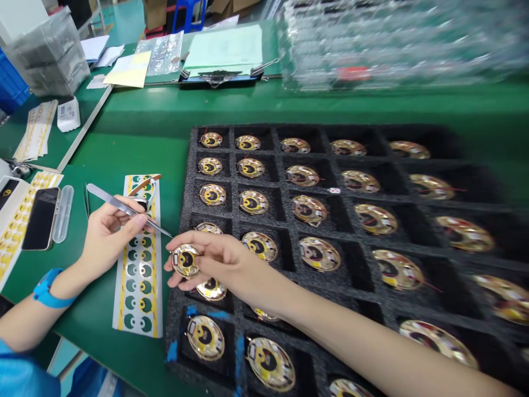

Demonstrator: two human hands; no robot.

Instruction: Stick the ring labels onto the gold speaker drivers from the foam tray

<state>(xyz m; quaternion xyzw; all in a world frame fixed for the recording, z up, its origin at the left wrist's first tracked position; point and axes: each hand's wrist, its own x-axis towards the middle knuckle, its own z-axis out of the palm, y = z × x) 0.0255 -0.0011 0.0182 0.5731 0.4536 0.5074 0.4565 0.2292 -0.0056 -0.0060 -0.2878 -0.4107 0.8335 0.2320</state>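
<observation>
Head view, tray (189,203), green table (152,113), stool (190,11)

The green tabletop (152,151) carries a black foam tray (188,187), a sticker sheet (138,270), a dark-screened phone (40,219) and a clear case (63,215)

No text, number or brand can be read. The marks at the centres of the discs (270,363), the blue print on the white box (68,114), the faint lines on the green sheet (225,48) and the reddish marks on the tag (334,191) are too small or blurred.
</observation>
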